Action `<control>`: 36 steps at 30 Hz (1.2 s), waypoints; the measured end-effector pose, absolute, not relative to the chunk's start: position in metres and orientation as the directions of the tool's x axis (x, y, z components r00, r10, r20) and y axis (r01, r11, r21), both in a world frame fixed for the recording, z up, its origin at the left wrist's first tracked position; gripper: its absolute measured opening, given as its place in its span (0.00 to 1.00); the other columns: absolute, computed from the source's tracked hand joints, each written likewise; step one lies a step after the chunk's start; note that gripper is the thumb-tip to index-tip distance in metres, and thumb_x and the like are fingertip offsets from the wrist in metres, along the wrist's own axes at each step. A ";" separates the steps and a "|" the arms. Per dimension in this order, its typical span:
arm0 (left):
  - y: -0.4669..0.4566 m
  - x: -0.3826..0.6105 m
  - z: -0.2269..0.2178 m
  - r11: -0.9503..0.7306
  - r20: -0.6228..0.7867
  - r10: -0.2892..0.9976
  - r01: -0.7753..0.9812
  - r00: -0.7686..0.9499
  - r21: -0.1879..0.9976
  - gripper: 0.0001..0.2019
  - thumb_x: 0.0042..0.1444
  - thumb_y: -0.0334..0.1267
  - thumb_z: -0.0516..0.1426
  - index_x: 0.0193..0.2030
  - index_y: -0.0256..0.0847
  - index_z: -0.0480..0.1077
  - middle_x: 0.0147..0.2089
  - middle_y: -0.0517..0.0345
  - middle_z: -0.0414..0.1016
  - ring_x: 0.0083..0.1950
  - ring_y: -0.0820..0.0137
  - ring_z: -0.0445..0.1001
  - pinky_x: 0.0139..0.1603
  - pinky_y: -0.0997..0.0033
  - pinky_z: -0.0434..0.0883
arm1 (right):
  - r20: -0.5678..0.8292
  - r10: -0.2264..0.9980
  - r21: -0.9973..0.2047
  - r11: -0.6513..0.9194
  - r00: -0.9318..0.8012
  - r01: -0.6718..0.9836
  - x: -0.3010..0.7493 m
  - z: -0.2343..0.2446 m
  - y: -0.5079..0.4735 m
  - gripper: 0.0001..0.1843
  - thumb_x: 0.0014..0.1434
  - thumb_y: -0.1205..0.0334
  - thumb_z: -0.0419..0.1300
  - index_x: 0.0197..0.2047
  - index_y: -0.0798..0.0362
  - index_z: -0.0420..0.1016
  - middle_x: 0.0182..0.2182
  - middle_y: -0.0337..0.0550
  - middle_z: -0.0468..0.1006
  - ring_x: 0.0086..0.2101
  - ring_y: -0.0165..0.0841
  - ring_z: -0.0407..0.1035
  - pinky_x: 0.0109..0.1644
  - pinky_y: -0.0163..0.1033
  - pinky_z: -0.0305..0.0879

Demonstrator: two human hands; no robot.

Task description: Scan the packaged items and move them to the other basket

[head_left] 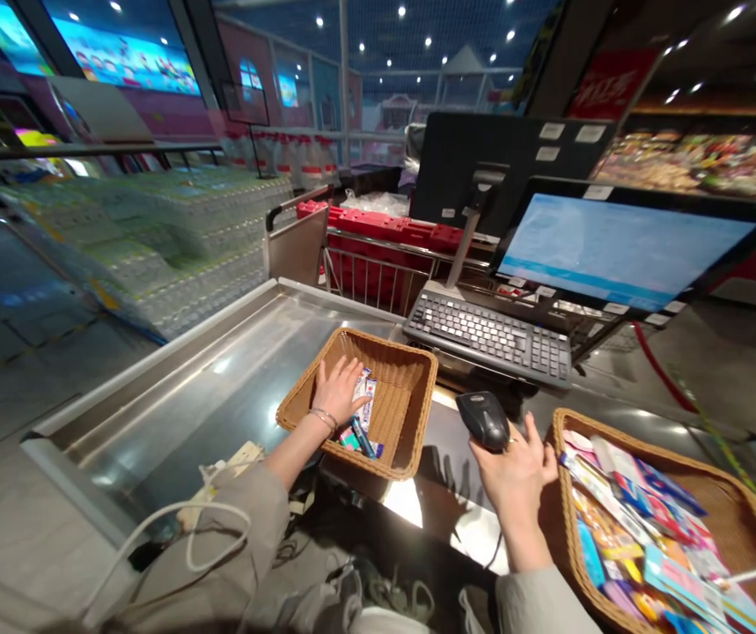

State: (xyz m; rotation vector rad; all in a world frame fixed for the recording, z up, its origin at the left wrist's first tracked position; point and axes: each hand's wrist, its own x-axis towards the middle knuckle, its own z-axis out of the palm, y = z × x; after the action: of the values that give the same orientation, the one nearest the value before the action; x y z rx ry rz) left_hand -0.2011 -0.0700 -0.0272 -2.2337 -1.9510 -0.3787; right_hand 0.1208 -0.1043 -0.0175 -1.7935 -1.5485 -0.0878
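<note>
My left hand (339,387) reaches into a wicker basket (410,423) on the steel counter, its fingers spread flat over a few small packets (363,414) lying at the bottom. A thin bracelet circles that wrist. My right hand (516,471) is wrapped round a black handheld barcode scanner (483,419), held up between the two baskets with its head pointing away from me. A second, larger wicker basket (566,528) at the right holds several colourful packets (642,528).
A keyboard (489,335) and a tilted checkout screen (621,251) stand behind the baskets. The steel counter (206,387) runs to the left. Red trolleys (384,238) and stacked water bottles (172,238) lie beyond. White cables (206,519) hang near my left sleeve.
</note>
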 end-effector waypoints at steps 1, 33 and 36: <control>-0.071 -0.205 -0.028 -0.131 0.272 0.956 0.990 0.113 0.051 0.32 0.61 0.51 0.56 0.69 0.42 0.59 0.70 0.45 0.61 0.73 0.50 0.53 0.71 0.30 0.40 | 0.500 0.825 -0.487 0.016 0.264 0.873 0.119 -0.018 -0.104 0.25 0.51 0.40 0.52 0.39 0.49 0.79 0.46 0.50 0.80 0.61 0.47 0.59 0.64 0.59 0.40; -0.012 -0.240 -0.108 -0.545 -0.262 0.779 0.822 0.569 0.164 0.11 0.45 0.40 0.69 0.37 0.55 0.80 0.57 0.59 0.77 0.70 0.51 0.58 0.68 0.31 0.40 | 0.451 0.841 -0.467 -0.064 0.300 0.882 0.125 -0.029 -0.099 0.24 0.50 0.40 0.52 0.35 0.49 0.78 0.45 0.51 0.80 0.60 0.47 0.59 0.64 0.58 0.40; -0.010 -0.242 -0.113 -0.545 -0.285 0.771 0.822 0.569 0.166 0.09 0.48 0.40 0.68 0.38 0.53 0.80 0.56 0.58 0.78 0.69 0.49 0.58 0.67 0.31 0.41 | 0.455 0.838 -0.468 -0.063 0.301 0.882 0.125 -0.033 -0.098 0.24 0.50 0.41 0.52 0.35 0.50 0.78 0.45 0.51 0.80 0.60 0.48 0.59 0.65 0.59 0.40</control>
State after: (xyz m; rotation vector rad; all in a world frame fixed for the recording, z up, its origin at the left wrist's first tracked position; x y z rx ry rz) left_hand -0.2418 -0.0098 -0.1126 -3.0261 -1.5760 0.3094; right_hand 0.1250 -0.0979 -0.0327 -1.8893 -1.5316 -0.0812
